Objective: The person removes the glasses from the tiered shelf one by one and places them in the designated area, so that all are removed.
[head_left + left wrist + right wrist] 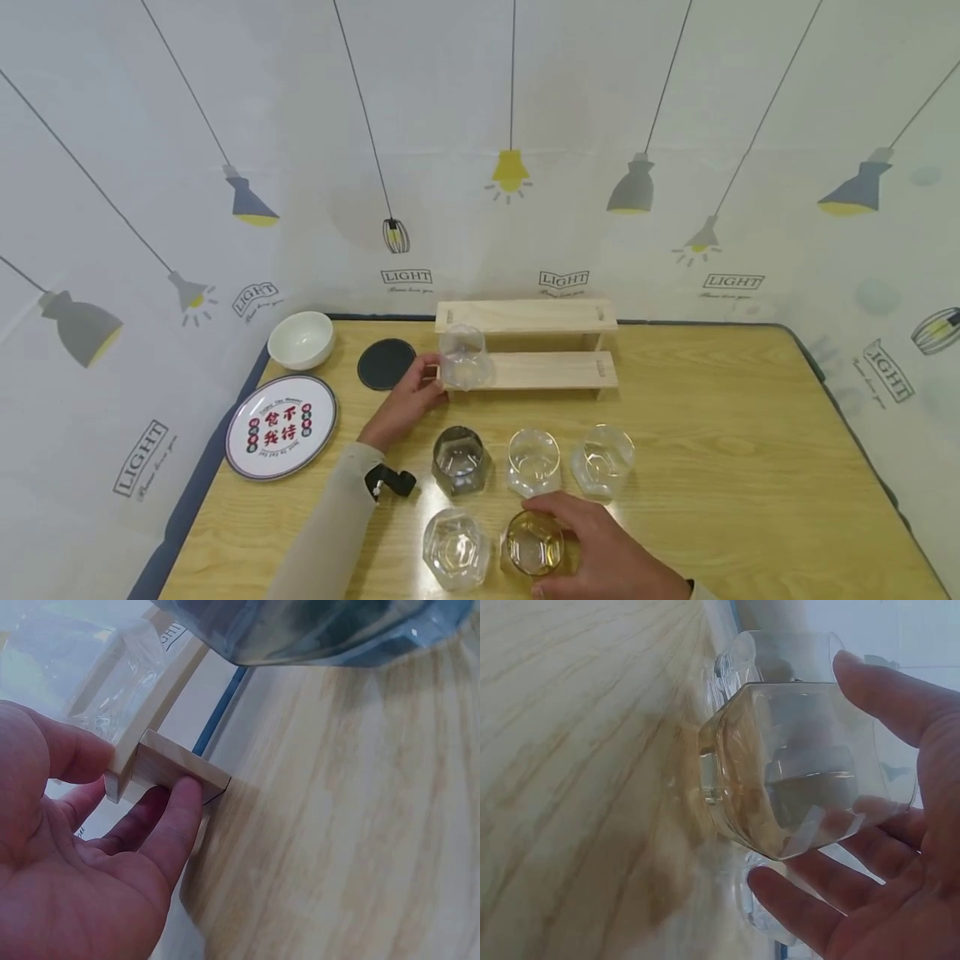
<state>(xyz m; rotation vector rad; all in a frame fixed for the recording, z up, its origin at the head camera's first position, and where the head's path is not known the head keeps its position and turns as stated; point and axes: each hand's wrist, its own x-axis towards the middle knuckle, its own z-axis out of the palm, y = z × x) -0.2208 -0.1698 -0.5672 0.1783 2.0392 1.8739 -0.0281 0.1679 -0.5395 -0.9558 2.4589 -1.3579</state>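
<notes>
At the left end of the lower step of a two-step wooden rack (pixel 551 371), my left hand (pixel 408 400) grips the board; its thumb is on the board's edge and its fingers (pixel 180 817) press the leg. A clear glass (pixel 462 354) stands on that end, right beside the hand. Close to me, my right hand (pixel 603 554) holds an amber glass (pixel 534 546), thumb on one side and fingers around the other. Whether its base touches the table is hard to tell. To its left stands a clear faceted glass (pixel 455 550).
Behind the amber glass, a smoky grey glass (pixel 459 462) and two clear gold-rimmed glasses (pixel 534 462) form a row. A white bowl (pixel 302 340), a round black coaster (pixel 386 364) and a plate with red characters (pixel 281 458) lie at left. A printed curtain (pixel 450 108) hangs behind.
</notes>
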